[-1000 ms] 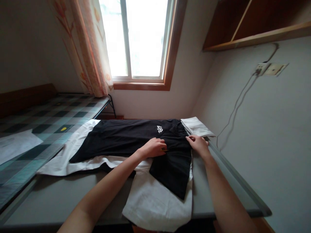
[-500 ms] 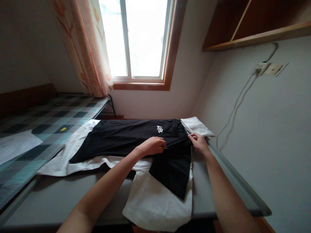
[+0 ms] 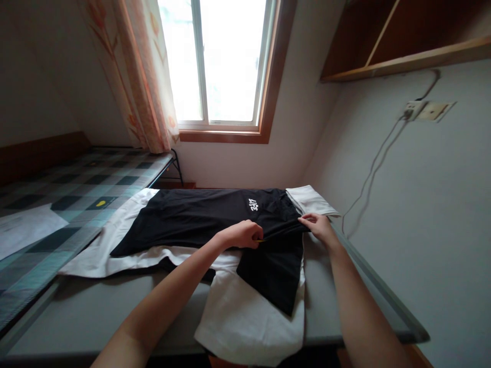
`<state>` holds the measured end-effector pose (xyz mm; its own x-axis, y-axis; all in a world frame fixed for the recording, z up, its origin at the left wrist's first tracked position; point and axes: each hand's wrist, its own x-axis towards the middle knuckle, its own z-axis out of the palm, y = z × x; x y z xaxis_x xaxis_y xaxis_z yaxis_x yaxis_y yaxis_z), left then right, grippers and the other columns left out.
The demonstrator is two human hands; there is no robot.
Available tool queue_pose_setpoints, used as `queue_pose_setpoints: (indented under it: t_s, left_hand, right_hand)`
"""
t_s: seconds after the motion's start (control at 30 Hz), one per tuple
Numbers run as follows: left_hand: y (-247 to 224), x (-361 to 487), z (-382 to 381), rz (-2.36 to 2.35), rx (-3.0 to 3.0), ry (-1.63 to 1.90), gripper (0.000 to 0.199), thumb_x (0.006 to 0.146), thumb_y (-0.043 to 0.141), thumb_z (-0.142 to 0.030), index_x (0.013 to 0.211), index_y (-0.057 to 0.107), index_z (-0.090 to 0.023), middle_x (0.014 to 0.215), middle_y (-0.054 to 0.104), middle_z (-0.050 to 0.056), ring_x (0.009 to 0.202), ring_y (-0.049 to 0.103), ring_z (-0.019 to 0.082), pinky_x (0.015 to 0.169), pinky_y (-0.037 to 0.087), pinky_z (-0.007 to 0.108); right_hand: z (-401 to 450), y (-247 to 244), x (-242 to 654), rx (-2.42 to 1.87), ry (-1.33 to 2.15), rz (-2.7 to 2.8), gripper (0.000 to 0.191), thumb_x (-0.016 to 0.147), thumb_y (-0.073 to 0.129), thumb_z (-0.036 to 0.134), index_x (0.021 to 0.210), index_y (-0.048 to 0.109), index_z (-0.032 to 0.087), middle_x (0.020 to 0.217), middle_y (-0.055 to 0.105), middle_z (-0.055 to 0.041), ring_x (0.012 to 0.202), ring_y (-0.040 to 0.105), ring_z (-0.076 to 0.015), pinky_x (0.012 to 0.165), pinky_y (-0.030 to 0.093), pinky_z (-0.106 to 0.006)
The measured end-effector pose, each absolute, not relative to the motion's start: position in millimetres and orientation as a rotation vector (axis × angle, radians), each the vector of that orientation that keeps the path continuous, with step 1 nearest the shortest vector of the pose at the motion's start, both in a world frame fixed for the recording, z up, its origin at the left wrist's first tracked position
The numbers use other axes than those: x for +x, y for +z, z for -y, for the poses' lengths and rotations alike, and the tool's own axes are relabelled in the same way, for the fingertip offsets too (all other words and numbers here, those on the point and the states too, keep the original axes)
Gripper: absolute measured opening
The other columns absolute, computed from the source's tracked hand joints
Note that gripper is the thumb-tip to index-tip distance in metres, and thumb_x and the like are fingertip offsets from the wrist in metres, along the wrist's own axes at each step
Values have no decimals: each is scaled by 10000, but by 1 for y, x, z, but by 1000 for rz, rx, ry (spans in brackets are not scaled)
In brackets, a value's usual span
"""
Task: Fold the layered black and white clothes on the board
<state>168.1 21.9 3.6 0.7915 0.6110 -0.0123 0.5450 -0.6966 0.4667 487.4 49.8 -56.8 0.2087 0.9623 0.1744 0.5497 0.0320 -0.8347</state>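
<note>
1. Fingers [image 3: 307,219] of the right hand [image 3: 321,228]: thumb and forefinger pressed together with no gap that I can see, pinching the edge of the black garment [image 3: 207,217] at its gathered right end
2. Left hand [image 3: 245,234]: fingers curled tightly and, by my reading, gripping the same black cloth, which runs in a raised fold between both hands; a sliver of yellow [image 3: 260,240] shows under the fingertips, too small for me to identify from this station
3. Position: I find the black garment lying over the white garment [image 3: 251,319], on the grey table [image 3: 324,301], its long axis left to right
4. Done, in my assessment: both pieces spread out, one atop the other; the white piece [image 3: 311,200] at the far right is doubled into a flat band
5. Outstanding, in my assessment: the near black flap [image 3: 272,271] lies askew, and the white cloth beneath it is unfolded, reaching the near table edge; I rate the arrangement as partial
6. Writing: white lettering [image 3: 253,204] on the black garment, turned sideways, which I read as "LIFE"; no brand or care label is legible to me
7. Also noted: a paper sheet [image 3: 28,230] on the checked bedding [image 3: 126,181] at left, print illegible; a yellow mark [image 3: 100,203] on the bedding, wording not readable
</note>
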Motion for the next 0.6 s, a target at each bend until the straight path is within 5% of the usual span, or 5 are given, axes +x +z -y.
queue_pose_setpoints:
  t_s: [0.17,0.37,0.6]
  left_hand:
    - [1,167,-23,-872,2564,196,235,744,650,-147,964,719,-191,813,712,-8,671,597,118,612,429,202]
    - [-11,167,-24,-851,2684,196,609,757,598,-138,1353,605,-259,1090,750,47,893,694,198,776,499,255]
    - [-14,174,-20,-903,2861,183,352,806,633,-263,1139,739,-227,1075,698,89,970,671,241,838,505,311]
  right_hand:
    - [-44,-49,487,-1564,706,1372,408,573,806,525,744,697,171,631,693,-45,625,646,-202,626,508,-321]
    - [-37,-40,488,-1421,840,1319,442,568,815,522,836,746,178,810,756,-75,785,691,-223,741,522,-326]
    - [-39,-46,487,-1689,591,1525,232,630,721,375,763,739,186,645,687,-32,660,638,-204,667,497,-331]
